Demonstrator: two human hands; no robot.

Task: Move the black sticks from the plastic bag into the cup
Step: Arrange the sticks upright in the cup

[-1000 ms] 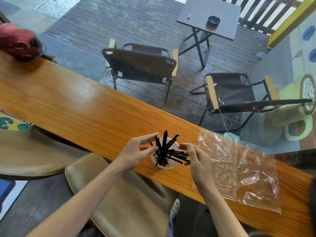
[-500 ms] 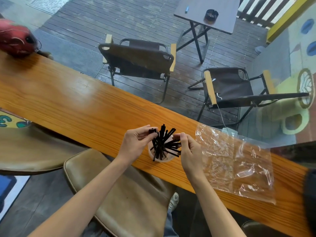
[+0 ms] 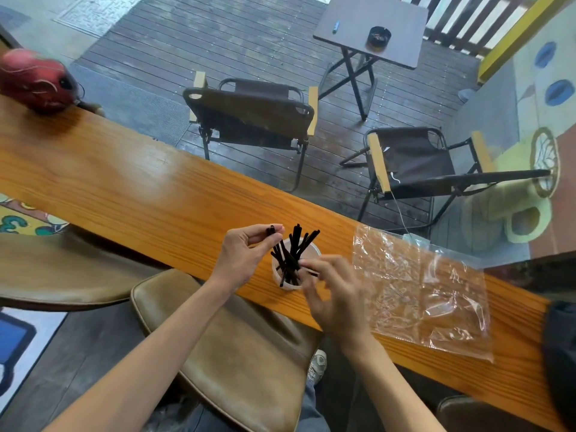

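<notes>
A small white cup point(image 3: 280, 281) stands on the orange wooden counter point(image 3: 131, 194) and holds several black sticks point(image 3: 292, 255) that fan upward. My left hand point(image 3: 246, 255) is just left of the cup and pinches the top of one black stick between thumb and forefinger. My right hand point(image 3: 335, 294), blurred, is at the cup's right side with its fingers touching a stick that lies across the rim. The clear plastic bag point(image 3: 420, 288) lies flat to the right and looks empty.
A red helmet-like object point(image 3: 34, 81) rests at the counter's far left. A tan padded stool point(image 3: 237, 353) sits under my arms. Beyond the counter stand two folding chairs point(image 3: 252, 115) and a small table point(image 3: 372, 29). A dark object point(image 3: 561, 353) is at the right edge.
My right hand has dropped from the cup's upper right to its near right side. My left hand stays at the stick tops, pinching one stick.
</notes>
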